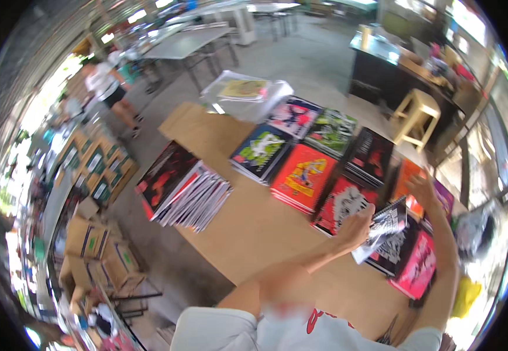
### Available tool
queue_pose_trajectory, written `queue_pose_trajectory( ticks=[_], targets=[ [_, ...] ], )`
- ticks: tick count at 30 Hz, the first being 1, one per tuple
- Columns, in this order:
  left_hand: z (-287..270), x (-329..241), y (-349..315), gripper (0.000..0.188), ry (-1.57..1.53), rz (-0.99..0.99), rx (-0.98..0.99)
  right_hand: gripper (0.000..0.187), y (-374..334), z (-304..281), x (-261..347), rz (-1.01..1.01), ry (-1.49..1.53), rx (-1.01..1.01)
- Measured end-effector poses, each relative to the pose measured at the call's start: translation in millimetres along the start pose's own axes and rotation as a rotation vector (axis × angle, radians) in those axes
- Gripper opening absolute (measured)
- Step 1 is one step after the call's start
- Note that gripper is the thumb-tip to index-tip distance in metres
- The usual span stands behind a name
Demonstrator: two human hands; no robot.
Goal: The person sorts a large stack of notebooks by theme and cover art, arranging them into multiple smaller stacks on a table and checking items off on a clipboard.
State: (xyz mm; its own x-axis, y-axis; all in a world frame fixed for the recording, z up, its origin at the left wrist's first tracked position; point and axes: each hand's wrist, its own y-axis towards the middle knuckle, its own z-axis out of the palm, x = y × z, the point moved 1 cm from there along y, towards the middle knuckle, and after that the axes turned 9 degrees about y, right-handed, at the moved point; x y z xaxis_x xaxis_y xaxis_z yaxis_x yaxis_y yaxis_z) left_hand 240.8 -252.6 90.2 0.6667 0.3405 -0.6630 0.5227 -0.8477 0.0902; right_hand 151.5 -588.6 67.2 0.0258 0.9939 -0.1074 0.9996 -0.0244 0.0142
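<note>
My left hand [356, 228] is closed on a spiral-bound notebook [389, 222] with a black-and-white cover, tilted above the right side of the table. My right hand [422, 190] reaches over an orange notebook [407, 175] at the far right, fingers stretched out and slightly blurred. Under and around the held notebook lie a red notebook with a white drawing [347, 202], a black one [395, 251] and a pink one [416, 266]. Farther back are stacks with orange-red [303, 178], dark blue [261, 151], green [331, 131] and black covers [371, 155].
A fanned pile of notebooks [186, 190] stands at the brown table's [254, 234] left edge. Beyond are a clear plastic bag [245, 93] and a yellow stool [417, 117]. Scissors [388, 332] lie near me. Cardboard boxes [102, 251] and another person [110, 88] are at left.
</note>
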Motion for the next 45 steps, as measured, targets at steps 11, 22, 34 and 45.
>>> queue_pose_trajectory(
  ticks=[11,22,34,45],
  targets=[
    [-483.1,192.8,-191.7,0.033,0.47,-0.375,-0.454,0.042,80.7,-269.5,290.7,0.02,1.043,-1.383],
    [-459.9,360.8,-296.8,0.069,-0.62,-0.241,-0.585,0.044,306.0,-176.3,614.1,0.408,0.952,-1.002],
    [-429.7,336.5,-256.8,0.032,-0.24,-0.42,-1.006,0.051,301.3,-152.8,614.6,0.826,1.255,-1.209],
    [-126.6,-10.4,-137.3,0.033,-0.114,0.453,-0.134,0.016,-84.8,-81.0,175.0,0.891,0.405,-0.861]
  ],
)
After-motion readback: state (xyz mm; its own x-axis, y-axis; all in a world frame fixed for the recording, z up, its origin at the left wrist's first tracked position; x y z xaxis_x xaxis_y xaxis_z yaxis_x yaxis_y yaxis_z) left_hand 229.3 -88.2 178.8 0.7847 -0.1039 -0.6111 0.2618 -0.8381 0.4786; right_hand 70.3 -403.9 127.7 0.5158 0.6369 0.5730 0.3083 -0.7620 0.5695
